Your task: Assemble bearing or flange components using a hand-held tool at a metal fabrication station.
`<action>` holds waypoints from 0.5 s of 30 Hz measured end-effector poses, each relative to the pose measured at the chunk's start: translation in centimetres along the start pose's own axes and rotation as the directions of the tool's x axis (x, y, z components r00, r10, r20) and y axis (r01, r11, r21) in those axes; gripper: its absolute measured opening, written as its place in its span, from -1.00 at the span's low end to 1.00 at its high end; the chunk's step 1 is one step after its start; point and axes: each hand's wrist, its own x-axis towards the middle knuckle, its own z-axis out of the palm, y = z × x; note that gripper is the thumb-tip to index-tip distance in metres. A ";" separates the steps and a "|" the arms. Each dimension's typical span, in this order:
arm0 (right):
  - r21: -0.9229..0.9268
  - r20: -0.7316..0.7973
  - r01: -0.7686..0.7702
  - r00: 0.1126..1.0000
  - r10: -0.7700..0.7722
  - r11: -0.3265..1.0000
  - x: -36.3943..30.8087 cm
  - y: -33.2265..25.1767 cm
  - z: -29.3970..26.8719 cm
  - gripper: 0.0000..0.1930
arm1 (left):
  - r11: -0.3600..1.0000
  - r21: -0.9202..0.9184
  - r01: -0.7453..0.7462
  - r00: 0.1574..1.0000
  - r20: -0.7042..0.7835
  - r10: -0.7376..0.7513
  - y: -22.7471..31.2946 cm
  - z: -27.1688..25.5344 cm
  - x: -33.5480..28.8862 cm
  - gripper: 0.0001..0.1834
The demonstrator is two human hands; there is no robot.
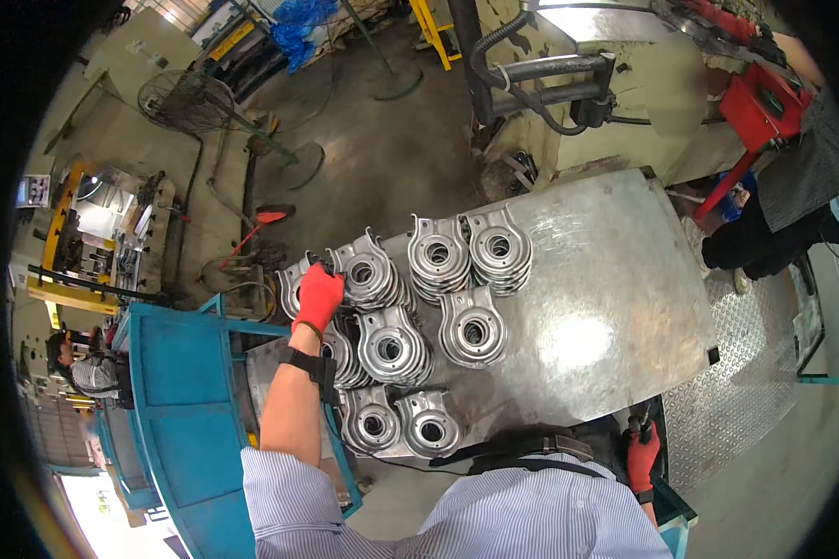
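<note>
My left hand (320, 296), in a red glove with dark fingertips, reaches to the far left stack on the metal table. Its fingers are curled at the upper edge of a stamped metal bracket (290, 288), partly hidden behind the glove. Right beside it stands a stack of the same round-holed brackets (362, 272). More stacks (390, 347) sit nearer to me, and two others (440, 252) stand farther right. A single-looking bracket (474, 328) lies in front of those. My right hand (641, 456), also red-gloved, is low beside the table's near right edge; its dark fingers blend into the background.
The bare steel tabletop (606, 279) extends to the right of the stacks. A blue metal frame (182, 391) stands at the left. Machinery with a black pipe arm (555, 70) rises beyond the table. Another person (783, 214) is at the right, by a red stand (760, 107).
</note>
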 end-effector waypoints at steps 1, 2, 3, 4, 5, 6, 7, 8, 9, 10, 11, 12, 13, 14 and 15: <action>0.020 -0.004 -0.005 1.000 0.005 1.000 0.0 0.4 0.2 -0.58 | 1.000 -0.001 0.025 0.997 0.068 -0.025 -0.1 -0.1 0.2 -0.61; 0.032 0.001 -0.012 1.000 0.012 0.999 0.0 1.0 0.3 -0.58 | 0.999 0.000 0.050 0.990 0.136 -0.049 -0.3 -0.4 0.4 -0.59; 0.044 0.001 -0.020 1.000 0.020 0.999 0.1 1.4 0.4 -0.58 | 0.998 0.000 0.068 0.978 0.200 -0.067 0.2 -0.7 0.8 -0.57; 0.048 0.008 -0.033 0.999 0.032 0.998 0.2 2.0 0.3 -0.58 | 0.999 0.018 0.049 0.982 0.184 -0.051 0.5 -0.8 0.9 -0.57; 0.056 0.006 -0.026 1.000 0.026 0.998 0.1 2.5 0.4 -0.60 | 0.999 0.035 0.026 0.985 0.168 -0.032 0.9 -0.9 0.6 -0.57; 0.064 -0.001 -0.020 1.000 0.020 0.998 0.2 2.5 0.3 -0.61 | 0.999 0.044 -0.005 0.988 0.153 -0.001 1.7 -0.7 0.6 -0.56; 0.073 -0.019 0.003 1.000 -0.002 0.997 -0.2 2.5 0.5 -0.64 | 0.996 0.071 -0.059 0.982 0.183 0.045 2.3 -1.0 0.3 -0.55; 0.054 -0.048 0.028 0.999 -0.025 0.998 -0.3 2.5 0.3 -0.65 | 0.989 0.078 -0.126 0.972 0.209 0.107 3.1 -1.5 0.2 -0.53; 0.038 -0.064 0.066 0.996 -0.063 0.997 -0.1 2.1 0.5 -0.66 | 0.984 0.059 -0.168 0.970 0.190 0.154 3.4 -2.7 -0.4 -0.52; -0.004 -0.070 0.094 0.993 -0.094 0.996 -0.4 2.8 0.7 -0.64 | 0.963 0.181 -0.201 0.969 0.180 0.169 0.9 -0.9 0.0 -0.50; -0.037 -0.078 0.076 0.994 -0.079 0.996 -0.2 1.9 0.5 -0.65 | 0.952 0.188 -0.242 0.962 0.172 0.211 2.6 -1.6 -0.6 -0.48; -0.053 -0.071 0.073 0.994 -0.077 0.996 0.1 0.7 0.6 -0.66 | 0.962 0.204 -0.181 0.978 0.142 0.154 0.8 -1.6 -0.7 -0.46; -0.057 -0.059 0.021 0.998 -0.025 0.998 -0.2 -1.6 0.0 -0.69 | 0.953 0.245 -0.176 0.981 0.127 0.148 0.2 -1.6 -1.1 -0.46; -0.052 -0.098 0.059 0.993 -0.064 0.997 -0.3 -2.9 -0.8 -0.70 | 0.959 0.234 -0.163 0.983 0.120 0.138 0.8 -1.8 -1.3 -0.48; -0.042 -0.091 0.054 0.994 -0.058 0.998 0.2 -2.8 -1.0 -0.69 | 0.950 0.250 -0.187 0.982 0.089 0.169 -0.8 -1.4 -1.2 -0.50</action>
